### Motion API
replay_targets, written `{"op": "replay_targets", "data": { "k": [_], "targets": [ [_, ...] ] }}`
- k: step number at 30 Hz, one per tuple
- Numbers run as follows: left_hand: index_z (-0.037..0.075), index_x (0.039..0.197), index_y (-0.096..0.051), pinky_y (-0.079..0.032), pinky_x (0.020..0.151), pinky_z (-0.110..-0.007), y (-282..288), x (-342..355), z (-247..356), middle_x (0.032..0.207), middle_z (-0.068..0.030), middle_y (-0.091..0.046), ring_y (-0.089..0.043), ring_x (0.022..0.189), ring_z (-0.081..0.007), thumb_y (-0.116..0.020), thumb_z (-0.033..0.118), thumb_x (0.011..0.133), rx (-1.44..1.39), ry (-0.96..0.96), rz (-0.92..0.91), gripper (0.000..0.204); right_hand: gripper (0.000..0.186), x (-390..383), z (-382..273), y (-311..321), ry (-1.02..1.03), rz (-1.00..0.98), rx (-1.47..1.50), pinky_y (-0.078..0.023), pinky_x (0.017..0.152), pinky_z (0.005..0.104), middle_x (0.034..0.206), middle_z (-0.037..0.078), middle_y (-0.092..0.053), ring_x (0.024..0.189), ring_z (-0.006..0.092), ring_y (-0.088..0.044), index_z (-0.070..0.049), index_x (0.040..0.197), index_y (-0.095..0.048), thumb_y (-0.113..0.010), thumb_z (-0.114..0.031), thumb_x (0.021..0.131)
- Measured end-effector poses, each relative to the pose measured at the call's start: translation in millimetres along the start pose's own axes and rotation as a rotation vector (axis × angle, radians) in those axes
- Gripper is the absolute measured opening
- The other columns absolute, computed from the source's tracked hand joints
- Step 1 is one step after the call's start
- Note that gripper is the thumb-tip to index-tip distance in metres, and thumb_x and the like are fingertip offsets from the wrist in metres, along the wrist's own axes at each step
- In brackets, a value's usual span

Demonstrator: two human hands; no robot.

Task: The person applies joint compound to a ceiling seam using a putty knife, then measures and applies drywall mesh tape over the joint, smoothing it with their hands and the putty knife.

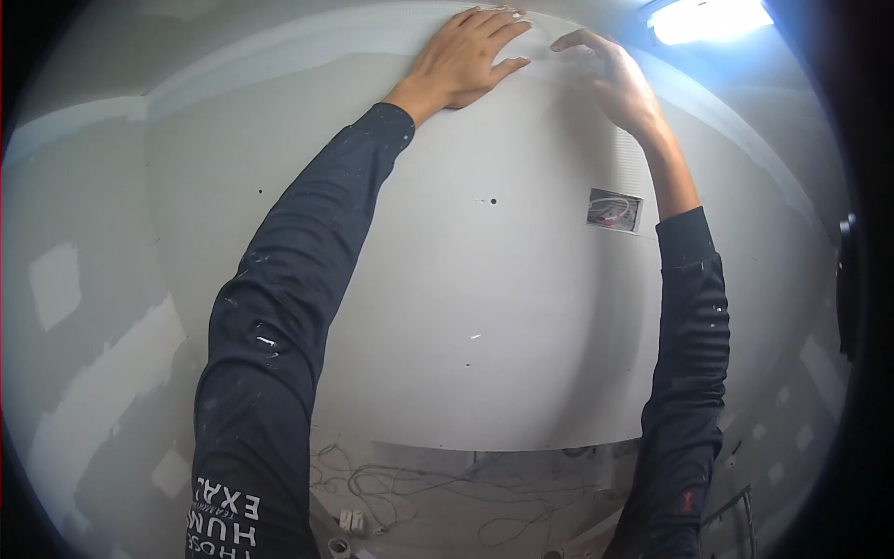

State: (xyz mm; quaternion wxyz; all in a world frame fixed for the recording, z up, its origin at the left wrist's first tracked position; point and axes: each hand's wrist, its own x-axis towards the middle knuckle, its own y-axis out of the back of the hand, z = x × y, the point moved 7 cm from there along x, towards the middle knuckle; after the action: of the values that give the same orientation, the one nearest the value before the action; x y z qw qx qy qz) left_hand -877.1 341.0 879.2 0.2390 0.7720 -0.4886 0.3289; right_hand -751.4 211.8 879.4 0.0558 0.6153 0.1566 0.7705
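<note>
My left hand [466, 61] lies flat, fingers spread, against the top of a pale wall board [466, 270], where it meets the ceiling. A whitish band of joint tape [391, 23] with fine ribbing runs along that corner, under the fingertips. To its right my right hand [622, 88] is raised near the same band, index finger reaching left and thumb apart from it. A ribbed pale strip [629, 160], which looks like the same tape, hangs beside my right wrist. Whether the right fingers touch it I cannot make out.
A cut-out box with loose wires [613, 211] opens in the wall below my right hand. A bright lamp [710, 19] glares at upper right. Tangled cables [419, 489] lie on the floor beneath. Filler patches [56, 284] mark the left wall.
</note>
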Motion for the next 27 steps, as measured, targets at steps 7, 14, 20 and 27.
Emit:
{"op": "replay_targets", "data": {
  "k": [7,14,20,27],
  "targets": [
    [0.003,0.149,-0.046,-0.026,0.125,-0.047,5,-2,0,0.154,-0.0182,-0.047,-0.039,0.146,-0.0333,-0.052,0.040,0.104,0.019,0.047,-0.010,0.059,0.037,-11,23,4,-0.266,0.007,0.515,-0.045,0.102,0.0345,0.131,0.007,-0.066,0.113,0.0193,-0.063,-0.008,0.127,-0.069,-0.071,-0.025,0.094],
    [0.005,0.152,-0.044,-0.022,0.128,-0.048,-6,-1,-6,0.158,-0.0174,-0.043,-0.035,0.150,-0.0322,-0.049,0.043,0.106,0.042,0.048,-0.047,0.060,0.029,-42,74,31,-0.221,0.151,0.174,-0.051,0.088,0.0325,0.104,0.004,-0.071,0.091,0.0138,-0.063,-0.014,0.120,-0.075,-0.074,-0.022,0.092],
    [0.007,0.153,-0.043,-0.021,0.128,-0.049,-6,0,-5,0.158,-0.0163,-0.043,-0.036,0.149,-0.0321,-0.048,0.043,0.106,0.070,0.064,-0.060,0.059,0.024,-62,88,63,-0.173,0.009,0.079,-0.051,0.090,0.0329,0.103,0.005,-0.072,0.096,0.0153,-0.065,-0.009,0.114,-0.073,-0.073,-0.020,0.093],
    [0.007,0.152,-0.045,-0.022,0.128,-0.049,1,1,-4,0.157,-0.0162,-0.044,-0.036,0.149,-0.0319,-0.051,0.039,0.104,0.129,0.099,-0.097,0.058,0.020,-76,120,122,-0.283,-0.195,0.009,-0.042,0.107,0.0354,0.108,-0.002,-0.067,0.111,0.0135,-0.061,-0.014,0.102,-0.070,-0.072,-0.031,0.092]
  ]
}}
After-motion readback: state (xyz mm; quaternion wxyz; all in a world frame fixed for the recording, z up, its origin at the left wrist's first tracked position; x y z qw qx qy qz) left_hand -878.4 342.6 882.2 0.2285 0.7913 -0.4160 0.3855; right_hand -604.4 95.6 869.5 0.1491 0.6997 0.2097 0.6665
